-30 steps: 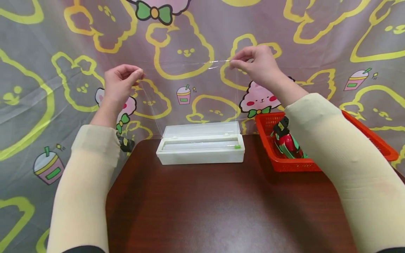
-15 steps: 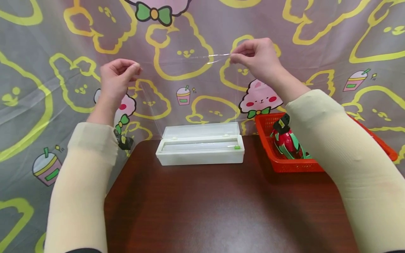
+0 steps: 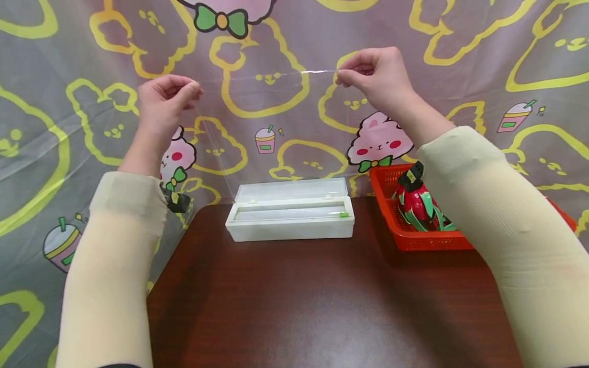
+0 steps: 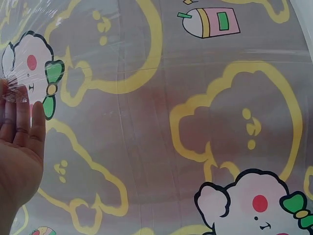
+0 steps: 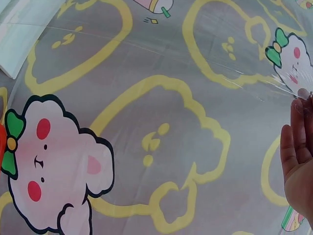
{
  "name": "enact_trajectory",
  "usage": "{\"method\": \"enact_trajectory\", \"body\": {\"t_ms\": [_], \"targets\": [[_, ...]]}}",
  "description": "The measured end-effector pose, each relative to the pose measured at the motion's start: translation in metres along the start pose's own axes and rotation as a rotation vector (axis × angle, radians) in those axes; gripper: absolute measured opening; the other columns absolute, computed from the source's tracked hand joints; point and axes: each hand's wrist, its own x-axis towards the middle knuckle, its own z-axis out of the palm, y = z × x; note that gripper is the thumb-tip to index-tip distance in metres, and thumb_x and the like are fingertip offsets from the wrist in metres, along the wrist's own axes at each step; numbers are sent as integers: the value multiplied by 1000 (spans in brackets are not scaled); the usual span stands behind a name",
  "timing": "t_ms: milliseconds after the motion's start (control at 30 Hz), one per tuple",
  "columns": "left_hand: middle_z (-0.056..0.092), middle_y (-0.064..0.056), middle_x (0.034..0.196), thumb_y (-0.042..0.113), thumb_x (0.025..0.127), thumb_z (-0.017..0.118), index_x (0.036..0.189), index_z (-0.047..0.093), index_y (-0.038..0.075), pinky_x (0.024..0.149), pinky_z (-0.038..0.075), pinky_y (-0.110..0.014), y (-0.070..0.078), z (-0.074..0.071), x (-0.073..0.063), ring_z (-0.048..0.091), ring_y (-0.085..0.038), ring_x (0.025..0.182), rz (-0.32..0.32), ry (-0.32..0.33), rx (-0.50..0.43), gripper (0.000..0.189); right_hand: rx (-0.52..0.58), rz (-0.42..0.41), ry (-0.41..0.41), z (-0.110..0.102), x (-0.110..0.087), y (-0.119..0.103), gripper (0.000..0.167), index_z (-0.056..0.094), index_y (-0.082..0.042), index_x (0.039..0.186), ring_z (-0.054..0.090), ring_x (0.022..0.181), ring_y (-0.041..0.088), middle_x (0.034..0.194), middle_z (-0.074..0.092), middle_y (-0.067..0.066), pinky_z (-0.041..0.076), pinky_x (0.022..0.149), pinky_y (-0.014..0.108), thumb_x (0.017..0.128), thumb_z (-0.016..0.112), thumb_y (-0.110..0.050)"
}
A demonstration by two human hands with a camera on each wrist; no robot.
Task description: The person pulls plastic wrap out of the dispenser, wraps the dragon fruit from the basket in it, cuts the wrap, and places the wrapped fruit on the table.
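A sheet of clear plastic wrap (image 3: 317, 71) stretches between the two raised hands and runs down to a white wrap dispenser box (image 3: 290, 231) with its lid up. The left hand (image 3: 166, 99) pinches one upper corner of the film between thumb and fingers. At the other corner, the right hand (image 3: 379, 74) pinches it too. In the left wrist view, creases in the film gather at the left hand (image 4: 19, 147). Similar creases meet the fingertips of the right hand (image 5: 299, 152) in the right wrist view. A small green piece (image 3: 344, 214) sits at the box's right end.
On the right of the brown table (image 3: 313, 296) stands an orange-red plastic basket (image 3: 428, 243). Inside it lies a red and green object (image 3: 416, 204), partly behind the right sleeve. A patterned curtain (image 3: 285, 117) hangs behind the table.
Both hands have risen, the left also drifting left, and the film between them has lifted with them and looks tauter. The box and the basket have stayed in place.
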Motion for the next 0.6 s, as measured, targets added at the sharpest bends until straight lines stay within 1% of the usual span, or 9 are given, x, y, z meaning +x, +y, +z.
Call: {"method": "enact_trajectory", "body": {"t_ms": [167, 233, 300, 433, 600], "targets": [[69, -6, 90, 14, 87, 74, 99, 73, 0, 80, 49, -24, 2, -1, -3, 62, -17, 88, 5, -1, -12, 19, 17, -15, 1, -1, -1, -2, 23, 72, 1, 104, 63, 82, 13, 83, 69, -6, 46, 83, 22, 90, 71, -17], [69, -6, 91, 15, 86, 75, 102, 71, -2, 80, 50, -23, 2, -2, -6, 62, -17, 88, 13, -9, -16, 24, 16, -26, -6, -1, -3, -2, 21, 72, 0, 103, 63, 81, 14, 84, 69, -4, 47, 82, 22, 90, 71, -17], [69, -7, 91, 16, 85, 76, 101, 72, -2, 80, 50, -22, 1, -3, -10, 63, -18, 87, 21, -15, -27, 25, 8, -40, -15, -2, -6, -3, 21, 72, 0, 102, 63, 81, 15, 85, 69, -2, 48, 81, 22, 90, 71, -17], [70, -8, 89, 14, 84, 77, 98, 72, -3, 76, 51, -19, 1, -7, -19, 63, -19, 83, 42, -28, -55, 22, 3, -70, -38, -4, -14, -5, 20, 73, 0, 101, 63, 80, 15, 86, 70, 0, 49, 80, 20, 90, 71, -17], [70, -8, 88, 11, 84, 76, 99, 71, -6, 76, 52, -19, 3, -14, -33, 64, -20, 81, 79, -48, -70, 22, 37, -111, -66, -6, -29, -11, 18, 73, 1, 97, 64, 76, 16, 83, 71, -1, 50, 74, 20, 89, 72, -15]]}}
